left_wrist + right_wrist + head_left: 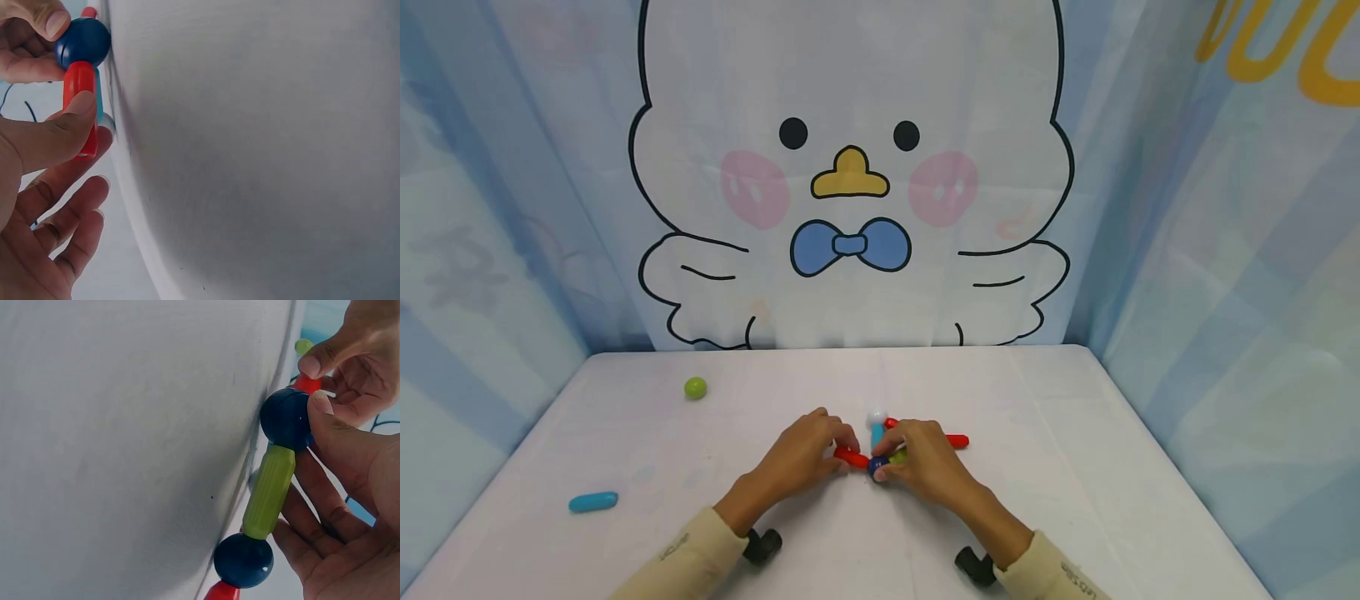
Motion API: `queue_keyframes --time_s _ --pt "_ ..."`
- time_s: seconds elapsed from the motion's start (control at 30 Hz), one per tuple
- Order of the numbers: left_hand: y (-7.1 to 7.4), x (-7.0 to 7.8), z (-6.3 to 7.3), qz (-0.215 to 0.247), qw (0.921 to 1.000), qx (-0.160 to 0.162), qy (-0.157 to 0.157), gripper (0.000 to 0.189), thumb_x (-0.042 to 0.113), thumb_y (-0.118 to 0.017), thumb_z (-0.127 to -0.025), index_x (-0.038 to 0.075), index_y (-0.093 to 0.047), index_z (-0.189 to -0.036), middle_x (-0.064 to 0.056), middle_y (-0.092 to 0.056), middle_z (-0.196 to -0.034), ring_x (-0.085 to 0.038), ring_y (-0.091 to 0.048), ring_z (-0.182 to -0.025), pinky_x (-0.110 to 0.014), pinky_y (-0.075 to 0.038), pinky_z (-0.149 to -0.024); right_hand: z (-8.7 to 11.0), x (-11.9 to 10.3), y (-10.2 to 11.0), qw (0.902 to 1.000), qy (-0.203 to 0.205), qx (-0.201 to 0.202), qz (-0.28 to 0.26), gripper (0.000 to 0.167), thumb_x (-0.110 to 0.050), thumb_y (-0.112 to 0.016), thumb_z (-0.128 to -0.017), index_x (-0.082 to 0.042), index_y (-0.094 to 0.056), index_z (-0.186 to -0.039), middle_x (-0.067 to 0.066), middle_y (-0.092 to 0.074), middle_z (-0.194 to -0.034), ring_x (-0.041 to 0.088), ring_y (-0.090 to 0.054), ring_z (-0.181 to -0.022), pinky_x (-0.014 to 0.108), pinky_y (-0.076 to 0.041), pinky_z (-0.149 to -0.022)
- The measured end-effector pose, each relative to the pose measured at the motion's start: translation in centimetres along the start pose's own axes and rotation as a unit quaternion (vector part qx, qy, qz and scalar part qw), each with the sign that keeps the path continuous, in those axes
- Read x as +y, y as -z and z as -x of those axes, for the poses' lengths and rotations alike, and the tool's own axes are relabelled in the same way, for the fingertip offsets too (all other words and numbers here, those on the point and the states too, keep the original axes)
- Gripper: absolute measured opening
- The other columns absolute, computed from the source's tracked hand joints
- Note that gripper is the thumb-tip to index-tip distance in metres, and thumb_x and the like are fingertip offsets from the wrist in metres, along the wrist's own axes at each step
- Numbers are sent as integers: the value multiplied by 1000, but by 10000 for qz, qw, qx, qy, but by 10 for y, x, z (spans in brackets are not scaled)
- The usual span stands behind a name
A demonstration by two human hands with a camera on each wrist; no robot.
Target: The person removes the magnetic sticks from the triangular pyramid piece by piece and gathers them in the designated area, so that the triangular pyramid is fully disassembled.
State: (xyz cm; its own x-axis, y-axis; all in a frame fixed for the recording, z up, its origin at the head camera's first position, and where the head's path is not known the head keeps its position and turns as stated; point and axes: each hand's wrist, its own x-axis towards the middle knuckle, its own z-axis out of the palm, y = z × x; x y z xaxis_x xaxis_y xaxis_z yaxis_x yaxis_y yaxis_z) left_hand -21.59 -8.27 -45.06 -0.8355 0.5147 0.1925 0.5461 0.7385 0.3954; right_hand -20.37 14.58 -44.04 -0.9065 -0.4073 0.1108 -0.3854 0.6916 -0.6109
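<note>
My left hand [805,448] pinches a red rod [79,78] between thumb and forefinger, its other fingers loosely spread. One end of that rod meets a dark blue ball [84,42], which my right hand [928,465] grips with its thumb and fingers. From this ball a ribbed green rod [270,490] runs to a second dark blue ball [244,560], with another red rod [223,592] beyond. A light blue rod [877,435] with a white ball [877,416] at its far end lies behind the gripped ball. My right hand hides part of the joined pieces in the head view.
On the white table [1037,517], a loose green ball [696,387] sits toward the back left and a loose light blue rod [593,502] lies at the left. A printed curtain [850,308] stands along the back edge, with more cloth at both sides.
</note>
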Motion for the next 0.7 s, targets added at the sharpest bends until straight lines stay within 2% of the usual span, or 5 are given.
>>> queue_keyframes --time_s 0.27,0.43,0.53,0.7 --pt "4 4 4 -60 10000 -10 55 24 14 -93 -81 22 -79 -99 10 -68 -87 -8 -53 -87 -26 -52 -78 0 0 -1 10000 1 33 60 22 -17 -93 -80 -14 -85 -100 -8 -80 -93 11 -68 -99 43 -56 -98" --pt "6 3 8 -80 9999 1 61 21 12 -92 -82 22 -79 -95 10 -69 -86 -7 -50 -85 -25 -49 -76 -1 0 -2 9999 51 88 82 21 -17 -93 -81 -13 -85 -99 -6 -80 -92 12 -68 -98 42 -57 -95" --pt "9 1 14 -64 9996 -5 264 20 13 -91 -83 23 -79 -95 12 -68 -87 -7 -51 -87 -25 -51 -77 -1 0 -2 9999 -28 88 72 19 -17 -93 -82 -14 -85 -99 -7 -80 -92 11 -68 -98 40 -57 -95" --pt "19 -4 28 -31 9962 58 872 21 12 -91 -84 25 -79 -96 14 -69 -92 -9 -53 -94 -29 -55 -83 0 -1 -2 9999 -87 112 45 19 -17 -93 -81 -14 -84 -98 -6 -79 -92 12 -68 -97 42 -58 -96"
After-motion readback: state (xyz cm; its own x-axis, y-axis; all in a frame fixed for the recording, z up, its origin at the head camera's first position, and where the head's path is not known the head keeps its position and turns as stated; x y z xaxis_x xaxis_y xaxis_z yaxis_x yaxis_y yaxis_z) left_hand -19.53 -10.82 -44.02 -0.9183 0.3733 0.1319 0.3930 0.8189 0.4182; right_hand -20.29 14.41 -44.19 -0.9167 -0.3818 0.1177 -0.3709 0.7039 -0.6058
